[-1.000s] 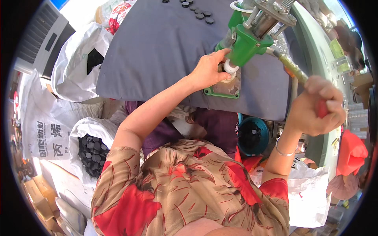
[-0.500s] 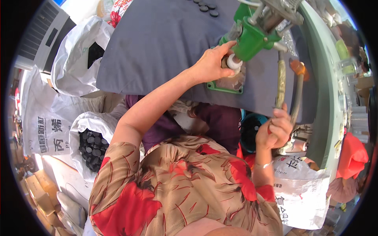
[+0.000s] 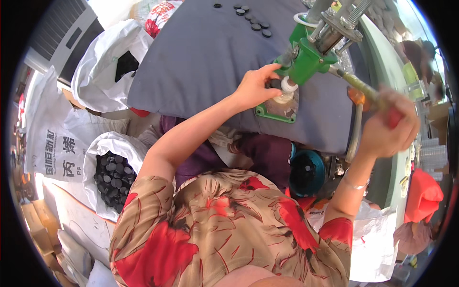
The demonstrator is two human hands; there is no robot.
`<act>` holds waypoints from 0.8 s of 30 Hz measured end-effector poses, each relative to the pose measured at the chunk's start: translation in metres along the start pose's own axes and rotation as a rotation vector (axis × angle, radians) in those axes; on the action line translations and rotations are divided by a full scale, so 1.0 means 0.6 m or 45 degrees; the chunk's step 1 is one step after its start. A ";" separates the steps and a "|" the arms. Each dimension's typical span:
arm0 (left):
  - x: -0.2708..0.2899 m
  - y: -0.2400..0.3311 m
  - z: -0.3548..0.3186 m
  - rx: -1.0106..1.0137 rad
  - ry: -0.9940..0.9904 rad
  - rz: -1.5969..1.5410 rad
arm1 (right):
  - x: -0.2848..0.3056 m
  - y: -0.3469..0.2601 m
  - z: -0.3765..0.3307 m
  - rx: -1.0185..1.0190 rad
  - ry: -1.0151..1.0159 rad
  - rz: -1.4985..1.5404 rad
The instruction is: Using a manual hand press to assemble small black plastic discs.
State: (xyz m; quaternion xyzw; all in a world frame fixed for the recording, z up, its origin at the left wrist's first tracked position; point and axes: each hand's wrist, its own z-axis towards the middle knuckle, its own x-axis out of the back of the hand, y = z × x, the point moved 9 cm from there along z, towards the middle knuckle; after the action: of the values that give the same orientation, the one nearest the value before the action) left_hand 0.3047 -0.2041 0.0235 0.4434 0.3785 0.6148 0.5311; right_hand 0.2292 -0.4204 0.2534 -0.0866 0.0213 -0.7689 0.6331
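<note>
1. Filling the open white sack (image 3: pixel 119 139) at lower left, black caps (image 3: pixel 114 176) lie in a loose heap.
2. A second open sack (image 3: pixel 91 67), farther up, shows dark contents too shaded to make out.
3. The teal bucket (image 3: pixel 319 179) below the bench (image 3: pixel 191 71) also holds something dark, not clear.
4. Large dark characters with smaller lettering mark the printed sack (image 3: pixel 39 126) at far left; the lower-right sack (image 3: pixel 375 239) bears a small red mark and partly hidden dark print.
5. The left hand's (image 3: pixel 253 86) grip is pinched on a black piece (image 3: pixel 276 83), just beside the white tip (image 3: pixel 289 85) of the green press (image 3: pixel 308 62).
6. The right hand (image 3: pixel 392 122), blurred, has its grip wrapped round the press lever (image 3: pixel 358 85).
7. More small black discs (image 3: pixel 256 27) lie on the bench's grey cover.
</note>
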 end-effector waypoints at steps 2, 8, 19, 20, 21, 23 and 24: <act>0.057 0.015 -0.034 0.031 0.059 0.037 | -0.013 0.032 0.053 -0.009 0.082 -0.127; 0.364 0.045 -0.296 0.404 0.423 -0.069 | -0.060 0.099 0.120 -0.075 0.095 -0.442; 0.579 0.112 -0.570 1.036 0.715 1.470 | -0.065 0.136 0.115 -0.291 0.269 0.267; 0.576 0.107 -0.520 0.937 0.799 1.482 | -0.056 0.154 0.106 -0.431 0.365 0.321; 0.559 0.109 -0.452 0.679 0.813 1.466 | -0.048 0.171 0.096 -0.569 0.460 0.376; 0.512 0.097 -0.309 0.265 0.740 1.365 | -0.048 0.171 0.097 -0.558 0.378 0.292; 0.484 0.087 -0.234 0.082 0.653 1.308 | -0.054 0.173 0.096 -0.562 0.311 0.352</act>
State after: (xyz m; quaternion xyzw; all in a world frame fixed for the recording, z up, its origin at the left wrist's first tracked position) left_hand 0.1427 0.0760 0.0686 0.4231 0.2497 0.8700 0.0419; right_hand 0.3453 -0.4047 0.2917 -0.1254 0.2758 -0.6567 0.6906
